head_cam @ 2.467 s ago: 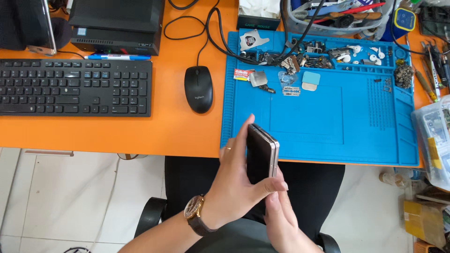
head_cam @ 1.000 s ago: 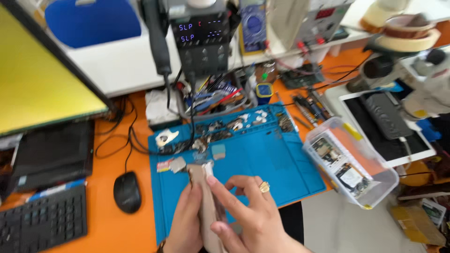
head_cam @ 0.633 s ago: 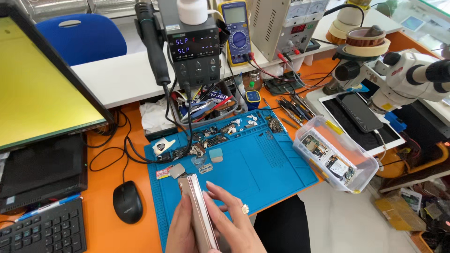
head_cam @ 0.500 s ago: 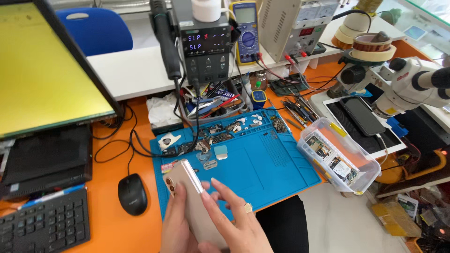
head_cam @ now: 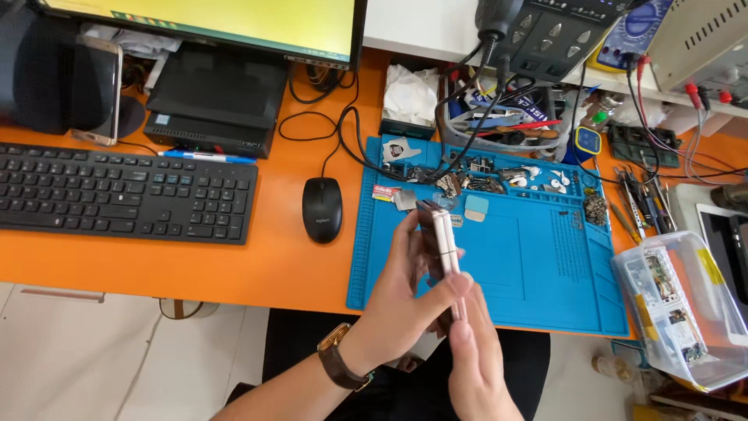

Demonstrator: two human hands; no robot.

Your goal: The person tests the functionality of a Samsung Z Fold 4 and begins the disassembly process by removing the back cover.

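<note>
Head view: my left hand has its fingers wrapped shut around the phone, held edge-on above the blue mat at six o'clock of the parts clutter. My right hand pinches its lower end closed. I'd keep both grips firm and steady over the mat, not the orange surface.

Bright, even daylight; sharp focus.

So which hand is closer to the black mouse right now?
Left. The left hand, gripping the phone over the blue mat's near-left part, sits just right of and below the mouse. The right hand is lower and further right, at the phone's bottom end.
</note>
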